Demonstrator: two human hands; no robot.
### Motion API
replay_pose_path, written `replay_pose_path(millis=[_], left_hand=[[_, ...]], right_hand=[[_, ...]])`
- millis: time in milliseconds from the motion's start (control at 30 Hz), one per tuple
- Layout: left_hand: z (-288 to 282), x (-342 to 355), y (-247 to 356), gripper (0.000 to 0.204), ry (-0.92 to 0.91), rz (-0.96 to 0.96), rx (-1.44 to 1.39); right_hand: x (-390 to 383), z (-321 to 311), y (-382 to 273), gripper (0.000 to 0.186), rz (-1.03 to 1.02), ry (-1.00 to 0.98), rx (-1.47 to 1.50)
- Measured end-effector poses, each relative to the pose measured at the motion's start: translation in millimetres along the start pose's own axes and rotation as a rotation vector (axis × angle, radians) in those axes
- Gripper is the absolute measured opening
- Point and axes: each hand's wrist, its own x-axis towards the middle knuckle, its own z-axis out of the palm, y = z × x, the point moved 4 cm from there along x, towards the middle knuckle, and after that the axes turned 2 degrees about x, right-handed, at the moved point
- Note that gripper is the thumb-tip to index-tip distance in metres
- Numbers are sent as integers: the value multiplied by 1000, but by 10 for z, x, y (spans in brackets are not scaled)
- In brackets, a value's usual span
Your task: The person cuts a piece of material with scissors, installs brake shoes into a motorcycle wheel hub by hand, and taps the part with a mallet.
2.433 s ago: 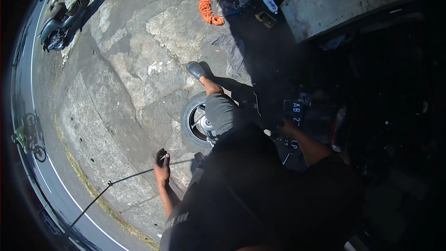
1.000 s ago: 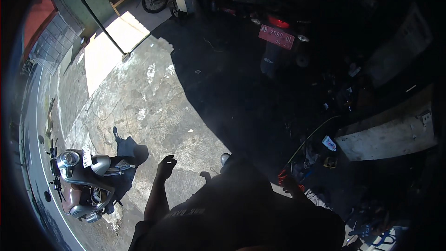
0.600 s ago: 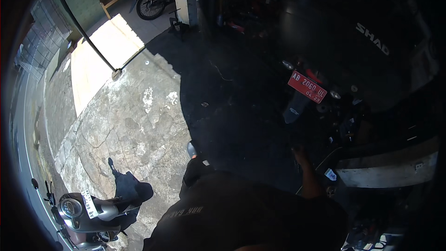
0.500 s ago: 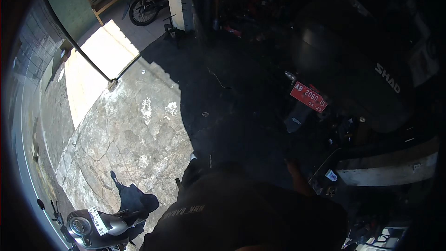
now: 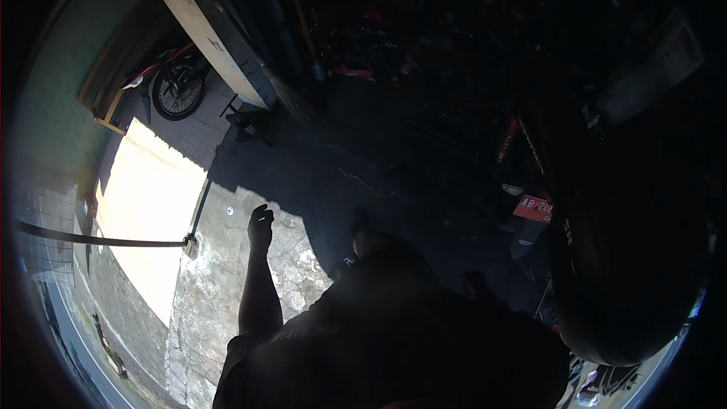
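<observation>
Dark against the sunlit concrete, my left hand [image 5: 260, 229] is raised at the end of a stretched forearm. Its fingers are loosely curved with a gap between them, and nothing shows in them. My right hand [image 5: 474, 283] hangs low in deep shade beside my dark shirt [image 5: 401, 318]; its fingers are too dark to make out. Close on my right is a large black top box [image 5: 628, 257] on a parked motorcycle, with a red number plate [image 5: 532, 208] below it. I see neither hand touching the motorcycle.
A pale post [image 5: 201, 23] stands ahead, with a dark metal stand [image 5: 248, 123] at its foot. Beyond it are a wooden bench [image 5: 113, 91] and another motorcycle's wheel [image 5: 179, 91]. A thin pole [image 5: 113, 240] rises from a base on the left. The dark workshop side holds cluttered parts.
My view has turned and moved forward, so the post and top box look nearer. My left arm has come up into view. The scooter at lower left has gone out of sight.
</observation>
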Motion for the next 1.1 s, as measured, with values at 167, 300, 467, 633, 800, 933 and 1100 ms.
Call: replay_pose_path(millis=[167, 300, 467, 633, 800, 933, 1100], left_hand=[[227, 123, -1077, 39, -457, -521, 220], [0, -171, -1907, 24, -230, -1153, 12], [309, 834, -1468, 21, -409, -1328, 27], [554, 3595, -413, 17, -239, -848, -192], [1137, 6152, 1938, 23, -207, 210, 180], [1580, 6888, 3050, 21, -109, 696, 419], [2589, 7054, 2769, 24, -214, 145, 215]], right_hand=[[332, 242, -2634, 43, -683, 220, -725], [226, -121, -4532, 38, -471, 97, -228], [1708, -869, -3993, 36, -601, 478, -674], [1512, -670, -4605, 39, -215, 131, -398], [1320, -780, -5828, 39, 147, 84, 51], [2073, -1172, -6387, 36, -44, 191, 22], [3453, -1798, -7452, 33, -410, 352, -232]])
